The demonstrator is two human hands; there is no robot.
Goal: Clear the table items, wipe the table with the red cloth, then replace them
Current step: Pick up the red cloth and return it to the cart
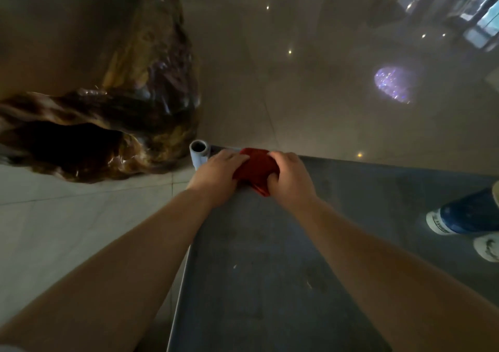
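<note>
Your table [270, 270] shows a dull grey top, matt, flecked with small scuffs and pale marks, edged by a thin paler strip that looks like metal; the hollow corner post [199, 152] looks like smooth grey tube. The red cloth [258, 170] under your hands reads as soft woven fabric, bunched and matt. Beside you the floor [324, 95] is polished tile, glossy enough to mirror lights, and the big brown mass [121, 125] looks like lacquered knotted wood, rough-shaped yet shiny.
</note>
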